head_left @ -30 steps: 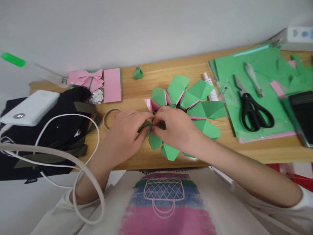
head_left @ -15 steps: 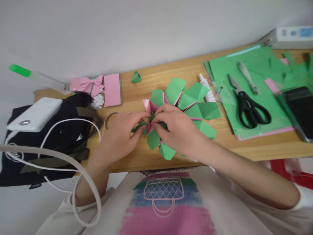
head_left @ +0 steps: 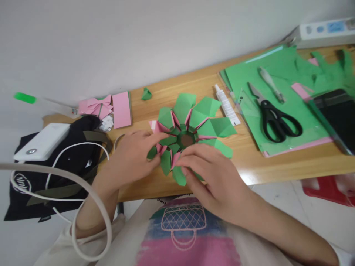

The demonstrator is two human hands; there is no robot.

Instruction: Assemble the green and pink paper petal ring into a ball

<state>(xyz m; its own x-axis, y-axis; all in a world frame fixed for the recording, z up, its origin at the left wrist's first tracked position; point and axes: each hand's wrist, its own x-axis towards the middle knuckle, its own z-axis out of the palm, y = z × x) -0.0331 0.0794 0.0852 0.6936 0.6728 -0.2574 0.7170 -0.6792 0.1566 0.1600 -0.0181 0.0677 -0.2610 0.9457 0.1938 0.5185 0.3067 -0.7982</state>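
A ring-shaped paper flower with green petals and pink folds between them lies on the wooden table, a round opening at its middle. My left hand is closed on its left side, thumb and forefinger around a green petal. At the flower's near edge, my right hand has its fingertips pinched together beside a pink fold. Whether those fingertips grip the paper is hard to make out. Just beyond the flower on the right lies a white glue tube.
Black-handled scissors, a pale cutter-like tool and a phone lie on green sheets at right. Pink paper and a small green folded piece are at the back. A white power bank rests on a black bag.
My right hand has moved from the flower's left side toward its near edge, uncovering the centre opening. My left hand stays at the left petals. The whole view has shifted slightly.
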